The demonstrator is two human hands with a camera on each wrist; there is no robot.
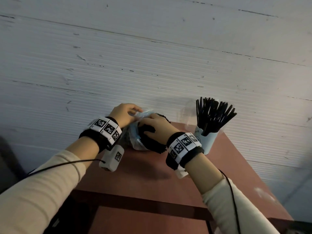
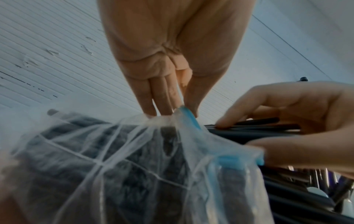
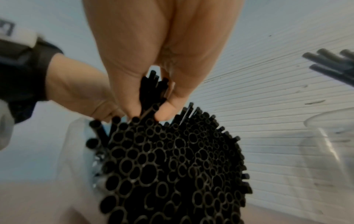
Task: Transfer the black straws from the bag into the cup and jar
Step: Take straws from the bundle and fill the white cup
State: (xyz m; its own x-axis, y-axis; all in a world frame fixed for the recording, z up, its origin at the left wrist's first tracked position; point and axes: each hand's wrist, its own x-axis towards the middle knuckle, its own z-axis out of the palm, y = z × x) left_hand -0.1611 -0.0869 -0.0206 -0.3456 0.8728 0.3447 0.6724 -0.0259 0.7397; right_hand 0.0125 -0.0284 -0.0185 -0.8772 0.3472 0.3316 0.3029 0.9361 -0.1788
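The left hand (image 1: 124, 114) pinches the blue-edged mouth of the bag (image 2: 118, 159) on the desk (image 1: 152, 174), while the right hand (image 1: 157, 127) is closed on a small tuft of black straws (image 3: 172, 163) at the bag's opening. Draw the tuft straight out along the straws' length, keeping the bag mouth taut so neighbouring straws do not spill. The cup (image 1: 206, 141) just right already holds a fanned bunch; the clear jar (image 3: 333, 136) beside it appears empty.
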